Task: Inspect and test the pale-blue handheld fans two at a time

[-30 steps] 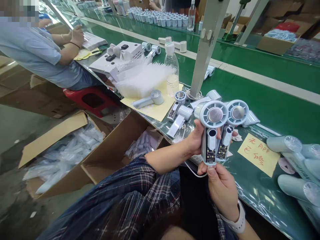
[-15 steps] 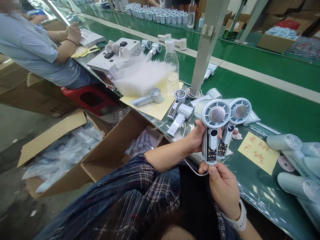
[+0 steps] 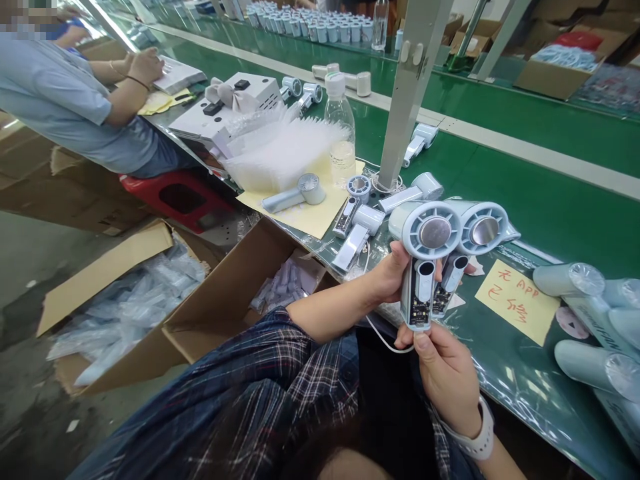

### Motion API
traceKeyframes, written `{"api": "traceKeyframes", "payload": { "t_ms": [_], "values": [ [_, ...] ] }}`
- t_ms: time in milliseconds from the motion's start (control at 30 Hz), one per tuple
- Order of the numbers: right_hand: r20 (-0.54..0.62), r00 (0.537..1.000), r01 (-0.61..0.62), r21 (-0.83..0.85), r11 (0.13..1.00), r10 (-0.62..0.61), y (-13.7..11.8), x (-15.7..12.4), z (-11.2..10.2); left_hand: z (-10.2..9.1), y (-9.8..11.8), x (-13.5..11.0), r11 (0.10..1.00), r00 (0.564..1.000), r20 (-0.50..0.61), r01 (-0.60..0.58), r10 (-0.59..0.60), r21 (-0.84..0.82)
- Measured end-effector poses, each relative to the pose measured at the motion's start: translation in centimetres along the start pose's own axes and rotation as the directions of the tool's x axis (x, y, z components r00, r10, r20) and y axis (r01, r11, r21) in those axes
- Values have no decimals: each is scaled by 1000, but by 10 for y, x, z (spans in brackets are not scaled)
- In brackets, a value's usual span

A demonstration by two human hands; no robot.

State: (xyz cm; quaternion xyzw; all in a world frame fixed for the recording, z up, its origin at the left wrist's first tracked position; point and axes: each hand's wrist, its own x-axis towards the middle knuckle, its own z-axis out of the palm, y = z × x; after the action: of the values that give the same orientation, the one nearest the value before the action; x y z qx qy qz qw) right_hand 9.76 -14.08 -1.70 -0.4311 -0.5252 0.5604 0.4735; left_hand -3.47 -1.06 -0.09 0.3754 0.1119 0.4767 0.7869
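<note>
Two pale blue hand-held fans are held side by side above the green bench edge, their round heads facing me. My left hand (image 3: 387, 277) wraps round the handles of the nearer fan (image 3: 425, 257) and the second fan (image 3: 473, 240) behind it. My right hand (image 3: 443, 373) is below them, thumb and fingers pinching the bottom end of the nearer fan's handle, where a circuit board shows. A thin white cable (image 3: 383, 339) hangs under my hands.
More fans and open handle parts (image 3: 357, 230) lie on a yellow sheet (image 3: 305, 217). A water bottle (image 3: 341, 130), a metal post (image 3: 407, 93), a yellow note (image 3: 515, 300), bagged fans (image 3: 590, 313) at right. Open cardboard boxes (image 3: 220, 300) below. Another person (image 3: 75, 100) sits at left.
The two fans and my hands have shifted slightly right and tilted a little; the grip is unchanged. The person at left has moved an arm slightly.
</note>
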Motion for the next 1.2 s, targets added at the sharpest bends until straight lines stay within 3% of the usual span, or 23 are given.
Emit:
{"api": "traceKeyframes", "payload": {
  "t_ms": [833,1200],
  "values": [
    [-23,999,31,9,999,-31,1,0,1,2,2,2,999,1000,-27,16,-15,35],
    [-66,997,27,-23,999,-28,-8,6,2,4,4,1,997,989,-143,-29,40,77]
  ]
}}
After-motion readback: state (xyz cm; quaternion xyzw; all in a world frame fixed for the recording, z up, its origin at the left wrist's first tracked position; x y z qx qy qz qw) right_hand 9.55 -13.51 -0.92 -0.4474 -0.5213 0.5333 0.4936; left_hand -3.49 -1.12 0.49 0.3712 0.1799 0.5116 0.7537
